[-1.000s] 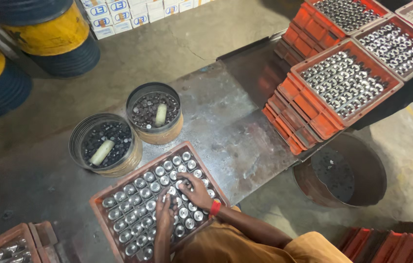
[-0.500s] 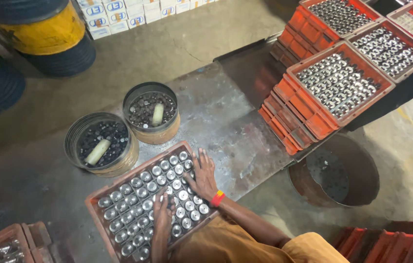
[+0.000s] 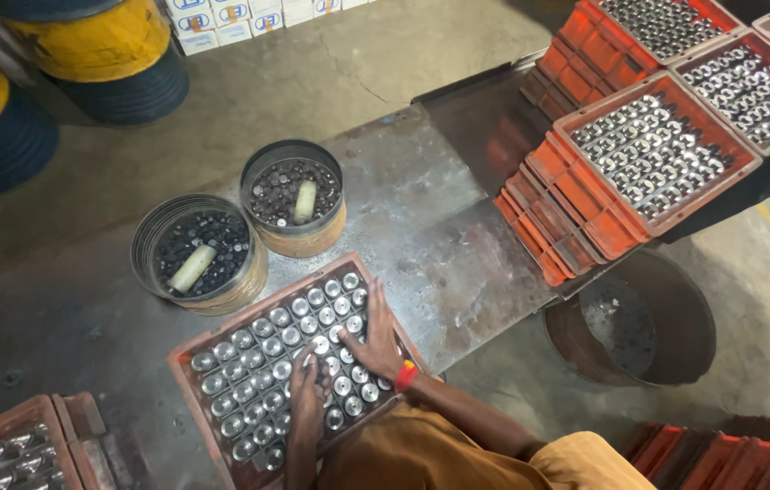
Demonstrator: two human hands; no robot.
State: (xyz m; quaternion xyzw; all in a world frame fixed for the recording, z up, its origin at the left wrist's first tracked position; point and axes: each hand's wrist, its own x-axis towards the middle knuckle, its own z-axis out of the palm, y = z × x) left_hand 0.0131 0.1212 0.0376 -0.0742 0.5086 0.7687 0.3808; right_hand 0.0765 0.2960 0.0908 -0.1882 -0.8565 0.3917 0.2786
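Observation:
An orange crate (image 3: 187,365) packed with several round shiny metal cups (image 3: 263,349) lies on the steel-topped table (image 3: 421,236) in front of me. My right hand (image 3: 376,340), with a red wristband, rests flat on the cups at the crate's right side, fingers spread. My left hand (image 3: 306,399) lies flat on the cups near the crate's near edge, just left of the right hand. Neither hand grips anything that I can see.
Two round tins (image 3: 292,195) (image 3: 196,252) of small dark parts, each with a pale cylinder, stand beyond the crate. Stacked orange crates (image 3: 584,209) of metal parts fill the right. A brown tub (image 3: 639,322) sits on the floor. Yellow-and-blue drums (image 3: 104,50) stand far left.
My right hand has slid a little toward the crate's far right side over the cups. The left hand has stayed near the crate's near edge.

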